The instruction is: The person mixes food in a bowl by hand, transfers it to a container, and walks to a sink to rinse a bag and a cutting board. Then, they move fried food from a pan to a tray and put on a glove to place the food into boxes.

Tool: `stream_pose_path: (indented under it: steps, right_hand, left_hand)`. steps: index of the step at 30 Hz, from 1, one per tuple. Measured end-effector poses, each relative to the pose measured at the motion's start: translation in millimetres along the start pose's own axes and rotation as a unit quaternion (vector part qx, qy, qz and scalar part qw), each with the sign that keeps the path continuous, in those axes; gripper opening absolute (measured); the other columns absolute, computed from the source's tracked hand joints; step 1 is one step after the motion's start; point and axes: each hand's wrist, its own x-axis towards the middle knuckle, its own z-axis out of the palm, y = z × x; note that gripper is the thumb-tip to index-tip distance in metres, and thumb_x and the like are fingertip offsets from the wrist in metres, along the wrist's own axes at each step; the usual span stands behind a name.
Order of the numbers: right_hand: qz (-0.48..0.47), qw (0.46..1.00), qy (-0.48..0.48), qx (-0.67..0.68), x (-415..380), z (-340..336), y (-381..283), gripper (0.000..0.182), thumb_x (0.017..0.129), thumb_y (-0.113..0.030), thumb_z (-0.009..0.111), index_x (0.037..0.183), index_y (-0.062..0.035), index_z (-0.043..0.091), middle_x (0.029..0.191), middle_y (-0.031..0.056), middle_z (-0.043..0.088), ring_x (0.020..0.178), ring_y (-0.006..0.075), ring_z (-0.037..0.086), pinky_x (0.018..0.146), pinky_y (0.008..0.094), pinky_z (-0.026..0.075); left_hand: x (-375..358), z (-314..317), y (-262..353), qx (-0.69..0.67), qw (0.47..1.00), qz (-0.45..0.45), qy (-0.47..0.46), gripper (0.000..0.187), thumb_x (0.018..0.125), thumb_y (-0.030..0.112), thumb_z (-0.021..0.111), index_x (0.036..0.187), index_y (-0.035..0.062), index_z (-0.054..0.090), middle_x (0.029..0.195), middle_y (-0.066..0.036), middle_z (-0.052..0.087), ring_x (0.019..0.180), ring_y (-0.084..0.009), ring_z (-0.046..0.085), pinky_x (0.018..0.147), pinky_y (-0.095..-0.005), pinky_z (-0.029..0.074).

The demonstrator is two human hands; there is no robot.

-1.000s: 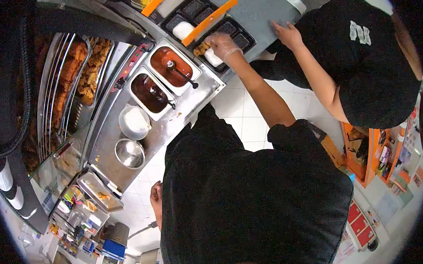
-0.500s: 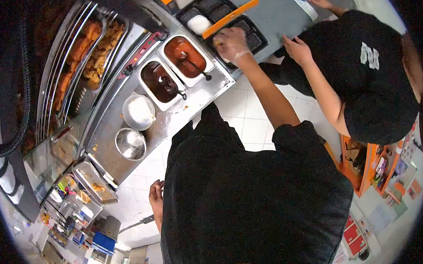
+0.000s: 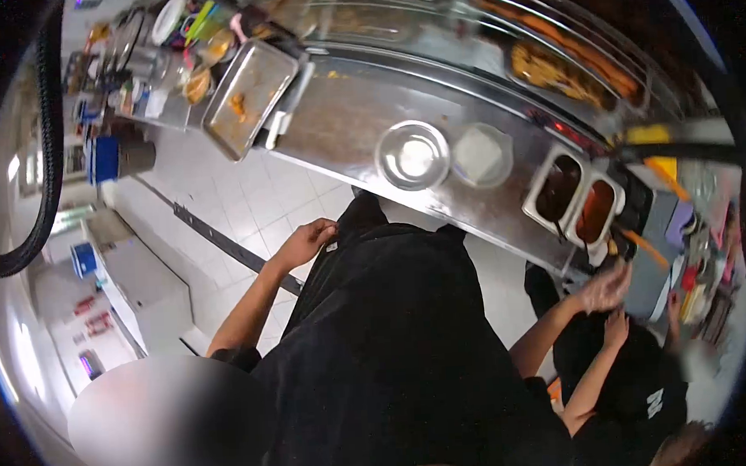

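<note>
My left hand (image 3: 308, 240) is low beside my black clothing, its fingers curled together with nothing visible in them. My right hand (image 3: 604, 289), in a clear glove, is at the right end of the counter, just below the pan of red sauce (image 3: 595, 212). Its fingers are smeared, so their grip is unclear. Left of that pan sits one of dark sauce (image 3: 560, 185). A steel bowl (image 3: 412, 155) and a bowl with white contents (image 3: 481, 155) stand on the steel counter (image 3: 327, 127). Black containers are partly hidden beyond my right hand.
A metal tray with food scraps (image 3: 250, 97) lies at the counter's left end. Behind the counter, a glass display holds cooked food (image 3: 558, 75). A co-worker in black (image 3: 629, 380) stands close on my right, a hand near mine. Tiled floor (image 3: 246, 197) shows at left.
The view has turned left, bringing the counter across the top and the scrap tray nearer. My left hand now shows more fully, raised beside my clothing. My right hand appears farther right.
</note>
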Motion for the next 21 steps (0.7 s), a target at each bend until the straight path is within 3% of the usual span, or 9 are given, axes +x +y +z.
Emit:
stream_pose_path:
  steps: [3,4,6,7,10,12,13,17,21]
  right_hand:
    - [-0.183,0.976,0.073,0.089,-45,60,-90,0.03,0.098,-0.018,0.056,0.107,0.0092,0.063,0.092,0.0191,0.068,0.083,0.0264,0.067,0.082,0.0365,0.056]
    - [-0.1,0.995,0.007,-0.018,-70,78,-131,0.048,0.098,-0.036,0.054,0.105,0.0106,0.062,0.093,0.0212,0.067,0.085,0.0285,0.066,0.081,0.0394,0.055]
    - [-0.027,0.985,-0.159,0.055,-126,139,-188,0.08,0.089,-0.066,0.048,0.106,0.0109,0.061,0.107,0.0206,0.064,0.088,0.0292,0.065,0.082,0.0379,0.054]
    - [-0.096,0.934,-0.239,0.247,-159,185,-205,0.075,0.09,-0.06,0.049,0.111,0.011,0.06,0.109,0.0196,0.065,0.092,0.0273,0.064,0.087,0.0365,0.052]
    - [-0.052,0.831,-0.527,0.171,-276,320,-290,0.03,0.09,-0.017,0.058,0.116,-0.0029,0.063,0.112,0.0121,0.067,0.101,0.0246,0.064,0.093,0.0357,0.047]
    - [-0.221,0.71,-0.65,0.154,-354,419,-335,0.037,0.085,-0.016,0.063,0.12,-0.0027,0.06,0.117,0.0201,0.062,0.11,0.0362,0.058,0.095,0.0437,0.045]
    - [-0.24,0.704,-0.615,0.26,-413,462,-337,0.045,0.084,-0.013,0.063,0.127,-0.0048,0.055,0.114,0.0205,0.062,0.107,0.0375,0.058,0.095,0.041,0.046]
    - [-0.299,0.565,-0.769,-0.013,-517,562,-466,0.049,0.081,-0.021,0.065,0.124,-0.0016,0.055,0.121,0.022,0.056,0.111,0.0361,0.056,0.096,0.0432,0.047]
    - [-0.441,0.507,-0.719,-0.177,-591,580,-490,0.04,0.083,-0.013,0.064,0.122,-0.0029,0.059,0.124,0.0196,0.055,0.111,0.0379,0.056,0.083,0.0518,0.051]
  left_hand:
    - [2,-42,-49,-0.038,0.999,-0.021,0.007,0.037,0.101,0.032,0.049,0.12,0.0017,0.058,0.104,-0.013,0.069,0.104,-0.0221,0.064,0.092,-0.0339,0.048]
    - [2,-57,-75,-0.05,0.998,-0.019,0.013,0.037,0.101,0.032,0.049,0.12,0.0017,0.058,0.104,-0.013,0.069,0.104,-0.0221,0.064,0.092,-0.0339,0.048]
    - [2,-82,-137,-0.099,0.993,-0.045,0.04,0.037,0.101,0.031,0.049,0.121,0.0003,0.058,0.107,-0.014,0.068,0.104,-0.0223,0.064,0.093,-0.0335,0.048]
    - [1,-97,-164,-0.123,0.99,-0.058,0.046,0.037,0.101,0.029,0.049,0.119,-0.0013,0.058,0.108,-0.015,0.067,0.103,-0.022,0.064,0.092,-0.0334,0.048]
    - [-15,-141,-242,-0.129,0.984,-0.066,0.1,0.033,0.1,0.027,0.053,0.113,-0.0022,0.06,0.098,-0.012,0.069,0.098,-0.0183,0.065,0.086,-0.0311,0.05]
    - [-33,-167,-266,-0.141,0.975,-0.096,0.141,0.032,0.1,0.026,0.052,0.113,-0.0023,0.06,0.096,-0.012,0.069,0.095,-0.0186,0.065,0.085,-0.0309,0.05]
    - [-48,-176,-277,-0.145,0.965,-0.129,0.177,0.032,0.1,0.026,0.051,0.112,-0.0025,0.061,0.095,-0.012,0.069,0.093,-0.0189,0.066,0.083,-0.0307,0.05]
    - [-105,-190,-311,-0.173,0.941,-0.14,0.255,0.033,0.101,0.025,0.05,0.11,-0.0051,0.061,0.098,-0.01,0.068,0.091,-0.0173,0.064,0.085,-0.0301,0.049]
    - [-134,-177,-335,-0.324,0.886,-0.224,0.244,0.032,0.102,0.027,0.049,0.111,-0.0024,0.059,0.098,-0.008,0.068,0.091,-0.0157,0.064,0.084,-0.0306,0.048]
